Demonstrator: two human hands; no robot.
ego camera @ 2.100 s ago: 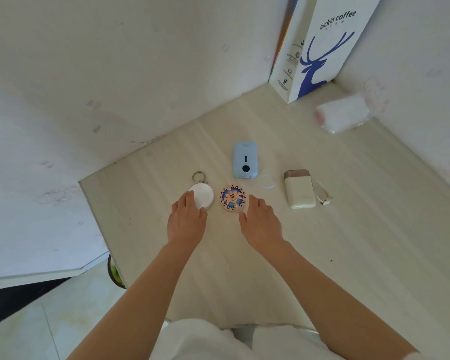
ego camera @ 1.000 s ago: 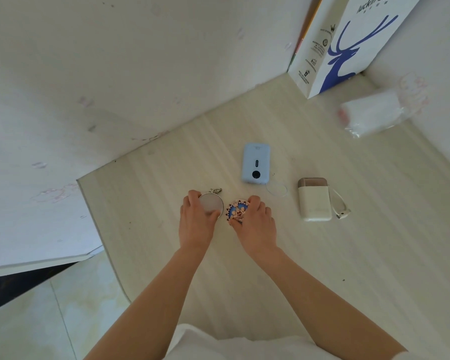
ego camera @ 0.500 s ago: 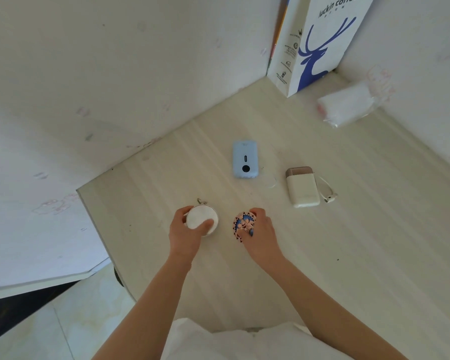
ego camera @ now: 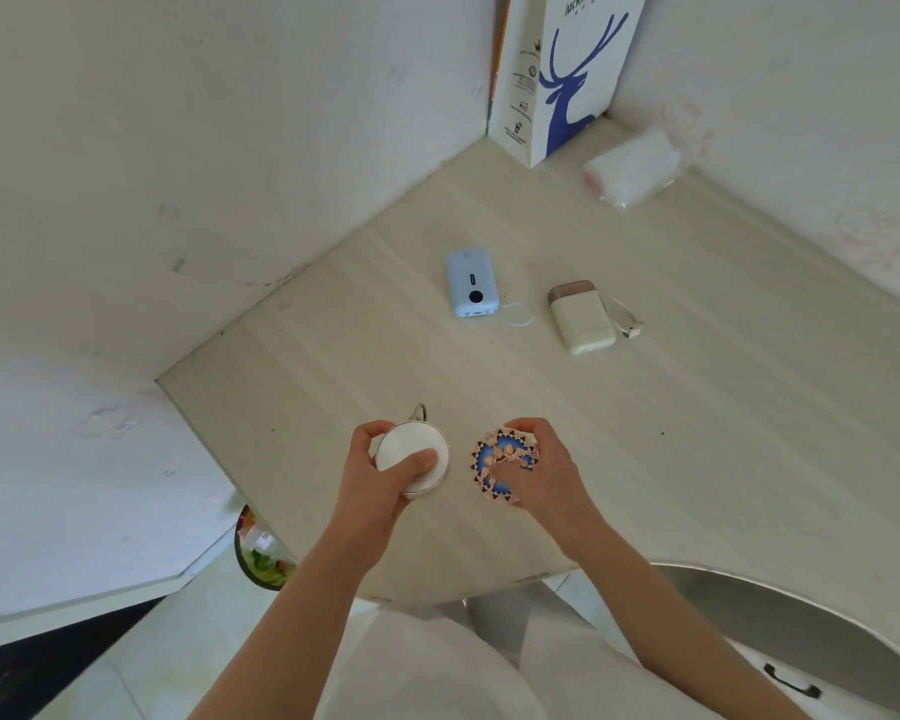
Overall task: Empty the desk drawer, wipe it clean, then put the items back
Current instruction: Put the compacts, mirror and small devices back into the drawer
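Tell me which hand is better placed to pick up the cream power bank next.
Right, probably. The right hand is on the same side of the desk as the cream power bank, while the left hand sits further off. Both are full, though: left holds the white disc, right the patterned disc.

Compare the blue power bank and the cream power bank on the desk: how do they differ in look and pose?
The blue power bank is pale blue all over, with a dark round button on top; the cream power bank has a brown band at its far end. The blue one has a thin white loop beside it, the cream one a short white cable. Both lie flat on the desk, apart, untouched by either hand.
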